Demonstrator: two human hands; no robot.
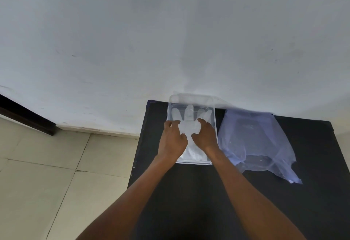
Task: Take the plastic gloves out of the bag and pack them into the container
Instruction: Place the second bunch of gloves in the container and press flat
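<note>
A clear plastic container point(215, 126) stands on the black table against the wall. A translucent plastic glove point(189, 124) lies flat inside it, fingers spread toward the wall. My left hand point(172, 141) rests on the glove's left side, fingers curled on it. My right hand point(205, 135) presses its right side, thumb and fingers on the plastic. The bluish transparent bag point(255, 145) lies crumpled to the right of the container, touching its side. What the bag holds cannot be made out.
The black table point(284, 201) ends at a left edge just beside the container, with pale tiled floor point(56, 164) below. A white wall point(170, 40) rises directly behind the container and bag.
</note>
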